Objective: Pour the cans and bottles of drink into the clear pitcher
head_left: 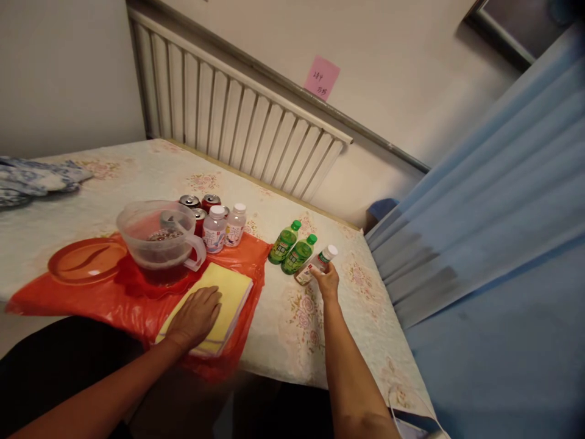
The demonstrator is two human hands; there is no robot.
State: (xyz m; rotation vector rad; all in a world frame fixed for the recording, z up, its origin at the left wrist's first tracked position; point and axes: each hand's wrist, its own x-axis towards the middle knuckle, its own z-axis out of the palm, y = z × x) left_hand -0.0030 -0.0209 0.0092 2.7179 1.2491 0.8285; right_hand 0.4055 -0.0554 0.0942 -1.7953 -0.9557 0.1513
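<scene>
My left hand (195, 314) lies flat on a stack of yellow cloths (231, 286) near the table's front edge. To the right, my right hand (327, 281) has its fingers around a white-capped bottle (315, 266) with a printed label, standing on the tablecloth. Just left of that bottle are two green-capped drink bottles, one nearer (299, 255) and one farther (284, 242). Beyond the cloths sit two white-capped bottles, one in front (214, 230) and one behind (236, 225), with several drink cans (211, 202) beside them.
A clear plastic pitcher (155, 244) with liquid in it stands on a red plastic sheet (95, 299), next to an orange lid (86, 261). Blue-and-white fabric (36, 180) lies at far left. A radiator (237, 116) backs the table; a blue curtain (493, 201) hangs at right.
</scene>
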